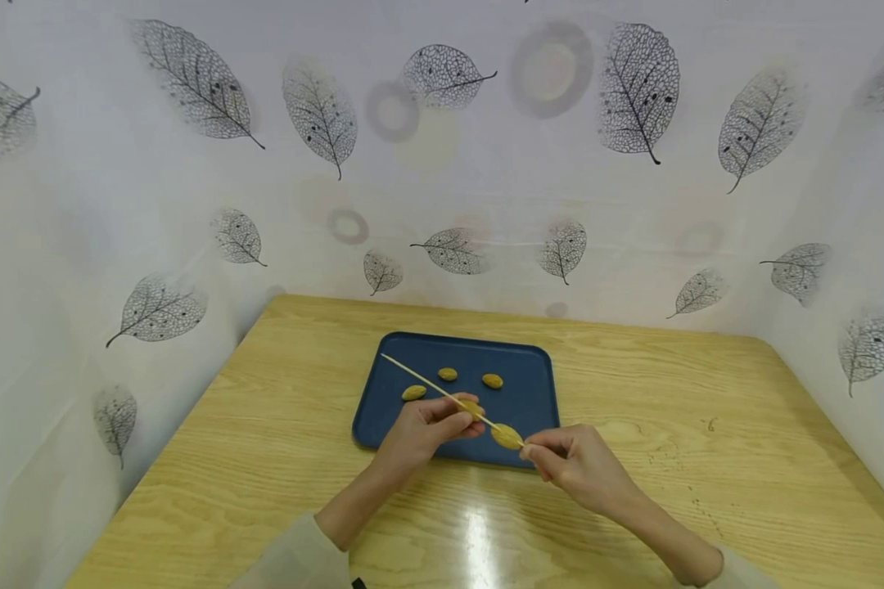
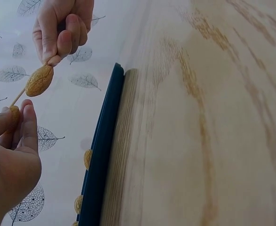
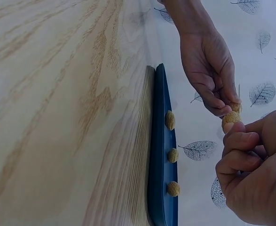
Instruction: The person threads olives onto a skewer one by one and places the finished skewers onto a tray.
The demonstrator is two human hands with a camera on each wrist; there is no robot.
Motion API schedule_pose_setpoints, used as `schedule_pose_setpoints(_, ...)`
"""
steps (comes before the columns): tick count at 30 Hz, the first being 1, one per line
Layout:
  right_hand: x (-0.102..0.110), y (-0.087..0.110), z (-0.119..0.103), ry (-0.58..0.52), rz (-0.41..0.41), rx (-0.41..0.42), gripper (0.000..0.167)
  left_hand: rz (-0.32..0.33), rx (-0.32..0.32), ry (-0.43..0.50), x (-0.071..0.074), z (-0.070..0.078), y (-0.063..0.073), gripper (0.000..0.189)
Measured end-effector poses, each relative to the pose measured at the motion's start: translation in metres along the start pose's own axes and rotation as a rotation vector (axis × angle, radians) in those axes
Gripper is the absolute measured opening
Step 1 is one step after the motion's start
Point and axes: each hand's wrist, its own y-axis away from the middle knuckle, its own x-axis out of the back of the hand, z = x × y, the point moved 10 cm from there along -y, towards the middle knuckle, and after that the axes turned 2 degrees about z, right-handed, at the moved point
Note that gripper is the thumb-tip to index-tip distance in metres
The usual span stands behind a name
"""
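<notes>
A thin wooden skewer [image 1: 420, 378] slants across the tray, held between both hands. Near its lower end sits a wrinkled yellow-brown oval fruit [image 1: 507, 436], threaded on it. My left hand [image 1: 435, 427] pinches a second such fruit [image 1: 473, 410] on the skewer between thumb and fingers; those fingers partly cover it. With thumb and forefinger, my right hand [image 1: 578, 466] pinches the skewer's near end, right beside the first fruit. In the left wrist view the threaded fruit [image 2: 39, 80] hangs between the two hands, with a short stretch of bare stick below it.
Beneath the hands lies a dark blue tray [image 1: 457, 343] on a wooden table [image 1: 295, 343]. It carries three loose fruits: one at left [image 1: 414, 393], a middle fruit [image 1: 448, 374] and a right fruit [image 1: 492, 380]. A leaf-patterned cloth [image 1: 486, 180] surrounds the table's back and sides.
</notes>
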Motion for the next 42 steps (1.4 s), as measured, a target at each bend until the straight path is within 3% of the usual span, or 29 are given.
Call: schedule_pose_setpoints(42,-0.0020,-0.0037,-0.0004,-0.003,-0.025,-0.005,0.034,-0.001,0.002,0.005,-0.0042,-0.0018,-0.0015,0.033)
